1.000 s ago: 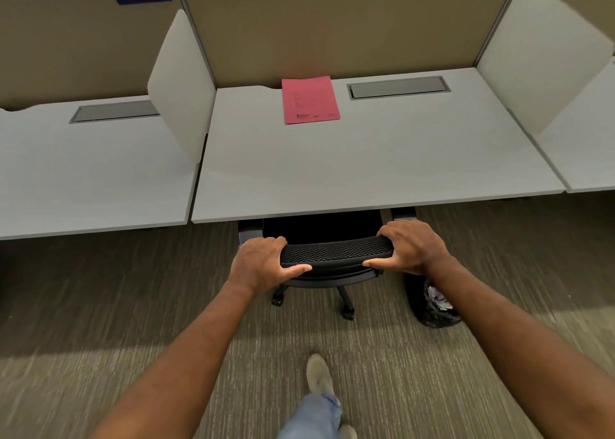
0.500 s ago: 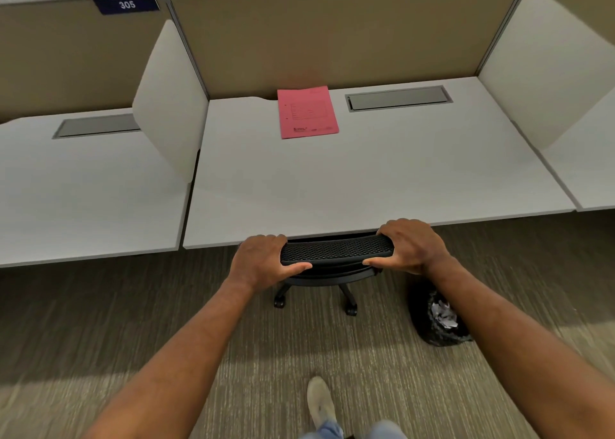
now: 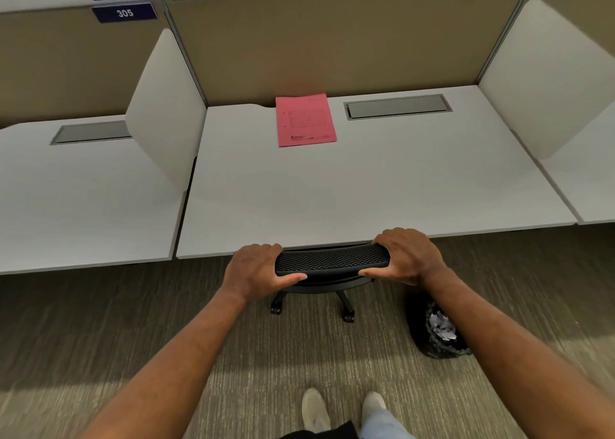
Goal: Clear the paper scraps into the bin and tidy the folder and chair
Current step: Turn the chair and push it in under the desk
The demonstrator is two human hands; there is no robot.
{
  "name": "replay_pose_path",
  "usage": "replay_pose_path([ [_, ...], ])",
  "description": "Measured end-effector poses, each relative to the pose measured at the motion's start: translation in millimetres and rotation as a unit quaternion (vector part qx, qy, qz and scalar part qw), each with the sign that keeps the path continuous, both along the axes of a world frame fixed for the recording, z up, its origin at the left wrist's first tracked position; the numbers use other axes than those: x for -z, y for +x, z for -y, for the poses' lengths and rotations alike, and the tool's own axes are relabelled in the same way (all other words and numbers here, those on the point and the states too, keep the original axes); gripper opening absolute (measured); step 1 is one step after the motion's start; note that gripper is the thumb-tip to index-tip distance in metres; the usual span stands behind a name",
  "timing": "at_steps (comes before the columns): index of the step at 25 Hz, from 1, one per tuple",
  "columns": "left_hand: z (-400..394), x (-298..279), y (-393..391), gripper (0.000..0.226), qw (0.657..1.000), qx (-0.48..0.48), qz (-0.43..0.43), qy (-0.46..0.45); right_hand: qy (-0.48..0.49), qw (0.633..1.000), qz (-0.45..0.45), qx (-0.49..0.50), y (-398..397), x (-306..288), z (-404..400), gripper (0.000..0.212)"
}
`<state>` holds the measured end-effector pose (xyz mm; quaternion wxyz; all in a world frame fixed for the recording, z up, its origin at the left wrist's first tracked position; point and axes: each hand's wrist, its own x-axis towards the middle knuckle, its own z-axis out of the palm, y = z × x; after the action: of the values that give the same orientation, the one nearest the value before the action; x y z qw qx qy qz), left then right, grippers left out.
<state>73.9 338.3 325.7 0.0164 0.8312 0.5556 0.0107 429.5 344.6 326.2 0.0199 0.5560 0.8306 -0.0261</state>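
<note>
My left hand [image 3: 258, 268] grips the left end of the chair [image 3: 332, 260] back, fingers curled over the top, thumb beneath; my right hand [image 3: 407, 255] does likewise at the right end. The rail's long axis runs left–right, its far edge at the worktop [image 3: 366, 185] lip. Folder [image 3: 305, 119] lies far centre; the bin [image 3: 436, 333] holds scraps — right hand nearer.

The chair [image 3: 332, 263] stands tucked under the desk [image 3: 349, 189], its back at the desk's front edge. The left hand [image 3: 258, 270] and right hand [image 3: 407, 255] grip the back's two ends. The folder [image 3: 305, 119] lies at the desk's rear. The bin [image 3: 436, 330] sits on the floor right of the chair, paper scraps [image 3: 441, 325] in it.
</note>
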Motion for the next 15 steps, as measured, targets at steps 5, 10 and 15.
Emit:
replay_pose_path([
  [5,0.9,-2.6,5.5,0.086,1.0,-0.007,-0.013,-0.016,-0.003,1.0,-0.002,0.007,4.5,1.5,1.6,0.097],
  [10,-0.2,-2.6,6.9,0.087,0.999,-0.014,-0.015,-0.037,-0.003,1.0,-0.016,-0.003,5.6,-0.1,1.1,0.096],
  [15,-0.5,-6.6,7.9,0.084,0.999,-0.009,-0.016,-0.034,-0.019,1.0,-0.019,0.004,4.8,-6.7,2.0,0.096],
])
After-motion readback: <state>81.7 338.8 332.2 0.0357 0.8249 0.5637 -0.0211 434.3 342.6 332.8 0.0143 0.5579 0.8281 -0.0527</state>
